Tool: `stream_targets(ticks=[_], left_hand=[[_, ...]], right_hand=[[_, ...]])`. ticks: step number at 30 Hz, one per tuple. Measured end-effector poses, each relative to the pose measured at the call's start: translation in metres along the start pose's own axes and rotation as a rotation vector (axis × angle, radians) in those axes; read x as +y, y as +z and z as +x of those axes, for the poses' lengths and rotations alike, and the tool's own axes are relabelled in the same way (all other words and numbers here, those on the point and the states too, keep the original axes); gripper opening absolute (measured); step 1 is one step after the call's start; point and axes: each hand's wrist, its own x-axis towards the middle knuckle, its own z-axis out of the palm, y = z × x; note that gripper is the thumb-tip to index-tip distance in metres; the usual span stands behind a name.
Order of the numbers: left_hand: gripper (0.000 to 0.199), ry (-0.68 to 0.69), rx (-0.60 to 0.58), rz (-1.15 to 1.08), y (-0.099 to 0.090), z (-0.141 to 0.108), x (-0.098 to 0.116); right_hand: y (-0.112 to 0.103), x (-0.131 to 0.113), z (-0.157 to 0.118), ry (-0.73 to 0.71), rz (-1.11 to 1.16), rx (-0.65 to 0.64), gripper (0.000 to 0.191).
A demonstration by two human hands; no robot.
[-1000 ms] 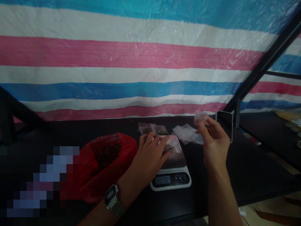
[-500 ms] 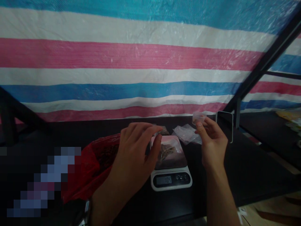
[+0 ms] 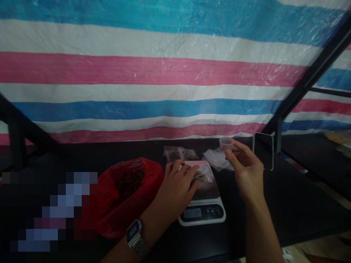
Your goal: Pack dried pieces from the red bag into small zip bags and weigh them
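Note:
My left hand (image 3: pixel 178 188) reaches over the left part of a kitchen scale (image 3: pixel 201 221), fingers apart and bent down at a small clear zip bag (image 3: pixel 205 172). The bag lies on the scale's plate and holds some brown dried bits; my hand covers part of it. Whether my fingertips press on the bag or hover just above it, I cannot tell. The scale's display (image 3: pixel 192 213) appears to show the digits 104. To the right, my right hand (image 3: pixel 245 170) holds up a small clear plastic cup (image 3: pixel 226 142) between thumb and fingers.
A red plastic bag (image 3: pixel 153 171) stands open left of the scale, with dark brown pieces inside. Behind the scale lie filled zip bags (image 3: pixel 188 154) and a pile of clear bags (image 3: pixel 216 159). A phone-like dark panel (image 3: pixel 263 150) stands upright at right. Striped sheeting backs the black table (image 3: pixel 296 204).
My left hand has moved right and down onto the bag on the scale, uncovering the red bag and filled zip bags. My right hand keeps hold of the cup, slightly lower.

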Motion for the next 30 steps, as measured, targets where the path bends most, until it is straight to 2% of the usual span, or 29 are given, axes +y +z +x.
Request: stream_targets(ticks=[3,7,10,14,17,20,23,26,30], left_hand=[[0.034,-0.007,0.09,0.003,-0.007,-0.001,-0.005],[0.034,-0.04,0.244,0.035,-0.04,-0.013,-0.023],[0.037,-0.079,0.288,0.03,-0.07,-0.028,-0.044],[0.04,-0.128,0.288,0.031,-0.094,-0.05,-0.075],[0.042,-0.132,0.249,0.073,-0.101,-0.066,-0.095],[0.041,-0.179,0.214,0.12,-0.105,-0.082,-0.111],[0.041,-0.258,0.159,0.125,-0.109,-0.096,-0.12],[0.039,-0.295,0.107,0.077,-0.109,-0.105,-0.123],[0.036,-0.317,0.097,-0.018,-0.108,-0.109,-0.124]], right_hand=[[-0.005,-0.002,0.0,0.013,-0.04,-0.058,0.043],[-0.003,-0.008,-0.002,0.037,-0.089,-0.249,0.038],[0.019,-0.015,-0.011,0.003,-0.135,-0.416,0.032],[0.07,-0.024,-0.032,-0.06,-0.164,-0.539,0.029],[0.105,-0.029,-0.048,-0.07,-0.169,-0.654,0.03],[0.128,-0.031,-0.06,-0.098,-0.188,-0.738,0.029],[0.143,-0.031,-0.07,-0.117,-0.233,-0.748,0.03],[0.154,-0.032,-0.082,-0.118,-0.34,-0.816,0.03],[0.162,-0.033,-0.093,-0.167,-0.516,-0.88,0.028]])
